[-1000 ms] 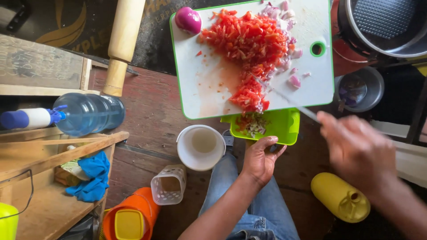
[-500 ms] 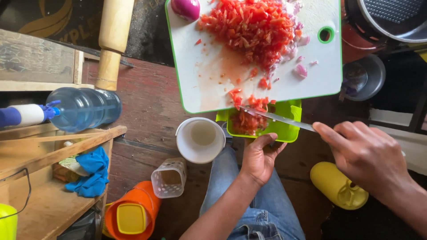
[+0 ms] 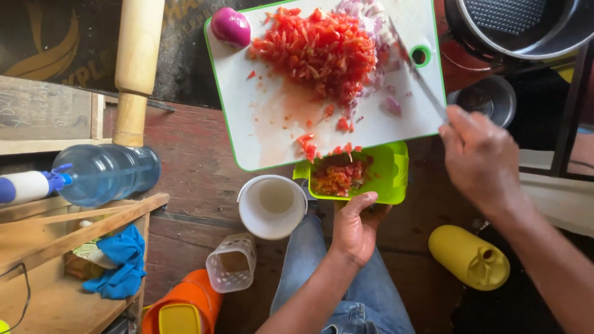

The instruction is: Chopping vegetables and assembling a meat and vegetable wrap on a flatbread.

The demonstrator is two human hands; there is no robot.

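A white cutting board with a green rim [image 3: 272, 133] carries a heap of chopped tomato [image 3: 318, 52], some chopped onion [image 3: 371, 37] and a half purple onion [image 3: 230, 28]. My left hand [image 3: 356, 226] holds a green square container [image 3: 387, 176] under the board's near edge; chopped tomato lies inside it. My right hand [image 3: 479, 158] grips a knife [image 3: 414, 65] whose blade lies across the board's right side beside the onion bits.
A white cup [image 3: 272, 207] stands beside the container. A clear perforated cup [image 3: 232, 263], orange tub [image 3: 182, 306], yellow jug [image 3: 470, 256], blue water bottle [image 3: 105, 173], wooden pestle [image 3: 136, 68], metal pot [image 3: 520, 25] and a wooden shelf with blue cloth [image 3: 117, 266] surround me.
The knife swept tomato off the board's edge into the green container, then moved back up to the pile on the board. More tomato now lies in the container.
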